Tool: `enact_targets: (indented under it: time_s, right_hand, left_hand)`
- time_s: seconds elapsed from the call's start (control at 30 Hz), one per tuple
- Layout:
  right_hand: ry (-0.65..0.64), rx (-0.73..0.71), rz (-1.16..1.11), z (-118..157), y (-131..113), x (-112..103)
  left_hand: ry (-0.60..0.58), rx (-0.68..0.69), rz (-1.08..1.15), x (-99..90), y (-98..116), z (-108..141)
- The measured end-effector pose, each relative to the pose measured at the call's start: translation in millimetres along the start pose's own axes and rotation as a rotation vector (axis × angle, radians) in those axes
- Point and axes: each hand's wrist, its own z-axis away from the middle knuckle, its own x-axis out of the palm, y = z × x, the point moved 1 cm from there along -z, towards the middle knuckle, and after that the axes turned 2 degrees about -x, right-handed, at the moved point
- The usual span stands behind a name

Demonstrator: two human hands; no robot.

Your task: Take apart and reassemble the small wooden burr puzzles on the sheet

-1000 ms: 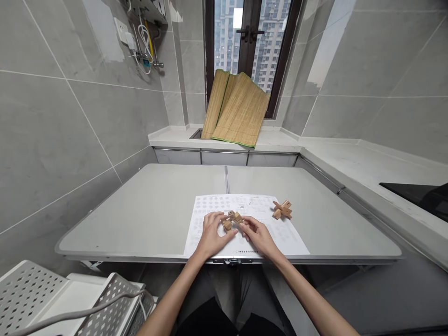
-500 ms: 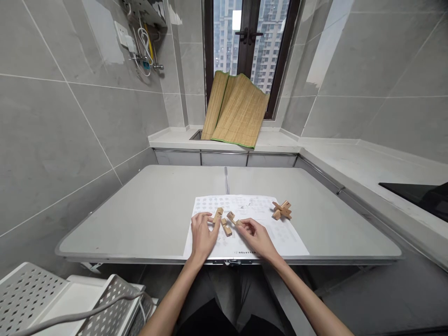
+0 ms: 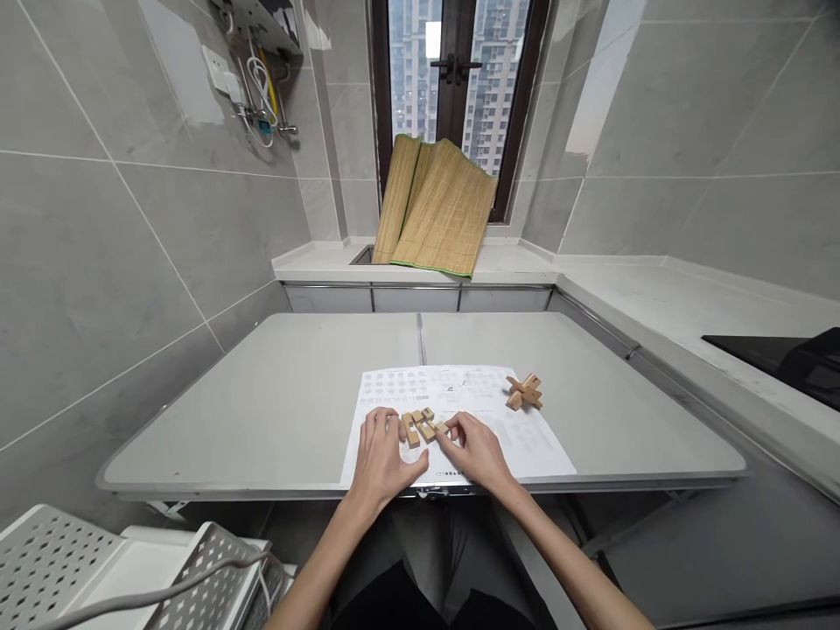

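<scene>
Three notched wooden pieces lie side by side on a printed paper sheet: a left piece (image 3: 410,430), a middle piece (image 3: 423,427) and a right piece (image 3: 441,428). My left hand (image 3: 383,453) rests at the left piece, thumb spread away from the fingers, which touch or nearly touch the wood. My right hand (image 3: 478,450) has thumb and forefinger closed on the near end of the right piece. An assembled star-shaped wooden puzzle (image 3: 523,392) sits at the sheet's right edge. Printed figures cover the paper (image 3: 531,442).
The sheet lies on a pale folding table (image 3: 289,394). Behind it, a woven mat (image 3: 446,210) leans against the window above a counter (image 3: 512,258). White perforated baskets (image 3: 59,551) stand at the lower left. A black object (image 3: 780,359) is on the right counter.
The left piece has come down flat beside the middle one, and the right piece has drawn close too. My left thumb has let go of the left piece and moved nearer to me.
</scene>
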Motion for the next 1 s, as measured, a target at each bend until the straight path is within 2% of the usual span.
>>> enact_targets:
  time_s: [0.1, 0.2, 0.3, 0.43, 0.57, 0.83, 0.93, 1.0]
  right_hand:
    - [-0.044, -0.016, -0.025, -1, -3, -3]
    - [-0.067, -0.023, -0.052, -2, -4, -5]
    - [-0.068, -0.018, -0.075, -3, -3, -6]
    - [-0.068, -0.007, -0.097, -3, -2, -6]
    - [-0.073, 0.002, -0.105, -3, -1, -6]
    - [-0.072, 0.017, -0.114, -3, 0, -6]
    - [-0.07, 0.023, -0.126, -2, 0, -7]
    - [-0.067, 0.03, -0.138, -2, -1, -7]
  left_hand:
    - [-0.057, 0.017, 0.126, 2.2, -4, -4]
    - [-0.162, 0.03, 0.211, 7.3, -12, -13]
    - [-0.248, 0.039, 0.238, 14.6, -18, -24]
    - [-0.281, 0.061, 0.2, 22.1, -23, -37]
    - [-0.238, 0.024, 0.122, 21.8, -36, -50]
    - [-0.079, -0.143, 0.047, 10.5, -94, -84]
    - [-0.042, -0.155, 0.045, 9.3, -100, -88]
    - [-0.018, -0.13, 0.054, 9.5, -92, -86]
